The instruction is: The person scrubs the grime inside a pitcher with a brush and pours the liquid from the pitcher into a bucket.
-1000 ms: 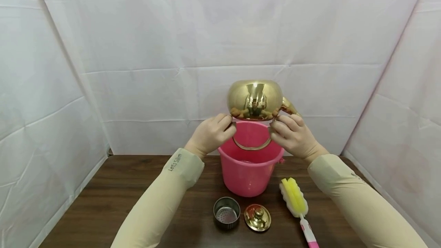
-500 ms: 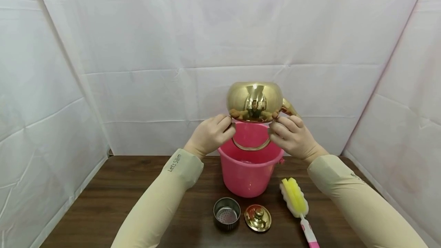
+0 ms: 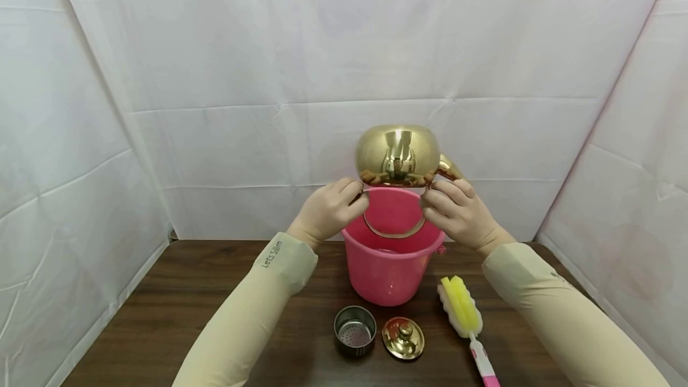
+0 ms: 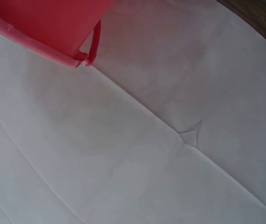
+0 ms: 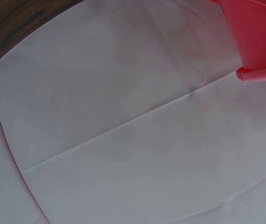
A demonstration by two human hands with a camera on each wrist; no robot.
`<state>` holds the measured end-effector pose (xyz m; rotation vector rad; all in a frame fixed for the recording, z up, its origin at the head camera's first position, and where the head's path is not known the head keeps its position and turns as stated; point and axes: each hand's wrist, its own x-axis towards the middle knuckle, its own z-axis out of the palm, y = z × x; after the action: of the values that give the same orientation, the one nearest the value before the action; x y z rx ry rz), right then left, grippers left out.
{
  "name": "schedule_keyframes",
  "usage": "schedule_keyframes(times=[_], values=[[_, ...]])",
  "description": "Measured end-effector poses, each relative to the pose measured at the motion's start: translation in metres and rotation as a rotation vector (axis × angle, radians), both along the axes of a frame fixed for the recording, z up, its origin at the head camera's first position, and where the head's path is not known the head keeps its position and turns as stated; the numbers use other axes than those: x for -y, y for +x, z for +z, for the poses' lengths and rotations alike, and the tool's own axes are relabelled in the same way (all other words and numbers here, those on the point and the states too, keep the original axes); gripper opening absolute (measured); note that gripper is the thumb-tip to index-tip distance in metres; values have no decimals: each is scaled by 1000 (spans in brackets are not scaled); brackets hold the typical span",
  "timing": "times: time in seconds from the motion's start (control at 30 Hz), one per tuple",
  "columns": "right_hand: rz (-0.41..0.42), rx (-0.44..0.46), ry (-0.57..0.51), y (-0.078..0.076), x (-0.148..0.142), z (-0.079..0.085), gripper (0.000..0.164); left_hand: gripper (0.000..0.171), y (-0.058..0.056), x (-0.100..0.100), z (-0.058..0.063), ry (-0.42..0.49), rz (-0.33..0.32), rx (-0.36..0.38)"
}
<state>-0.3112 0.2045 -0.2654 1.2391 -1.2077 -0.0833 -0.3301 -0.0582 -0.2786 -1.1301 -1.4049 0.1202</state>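
Note:
A shiny gold teapot (image 3: 398, 151) is upside down above the pink bucket (image 3: 384, 276) in the head view, its spout (image 3: 450, 167) pointing down and right. Its arched handle (image 3: 394, 236) hangs below it, overlapping the bucket's mouth. My left hand (image 3: 330, 211) pinches the handle's left side close under the teapot body. On the opposite side, my right hand (image 3: 457, 211) grips the handle near the spout. Both wrist views miss the hands and teapot; the bucket's rim (image 4: 39, 49) shows in the left one and the bucket wall (image 5: 258, 37) in the right.
On the dark wooden table (image 3: 215, 303), a perforated metal strainer cup (image 3: 355, 331) and a gold lid (image 3: 403, 339) stand in front of the bucket. A yellow-and-white sponge brush (image 3: 461, 309) lies to their right. White cloth (image 3: 226, 76) hangs behind and at both sides.
The teapot dips slightly, its underside tilting toward level, then rises and tilts back to about where it was. Both hands keep their hold on the handle.

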Motion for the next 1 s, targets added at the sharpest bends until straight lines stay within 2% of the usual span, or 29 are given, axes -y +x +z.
schedule_keyframes(times=[0.33, 0.53, 1.0], values=[[-6, 80, 12, 0, -3, -6, 20, 21, 0, 3, -8, 27, -28, 74], [-12, 152, 12, -2, -8, -17, 21, 16, 1, 5, -13, 35, -53, 143], [-15, 225, 11, -2, -10, -26, 23, 22, 5, 7, -20, 49, -38, 242]])
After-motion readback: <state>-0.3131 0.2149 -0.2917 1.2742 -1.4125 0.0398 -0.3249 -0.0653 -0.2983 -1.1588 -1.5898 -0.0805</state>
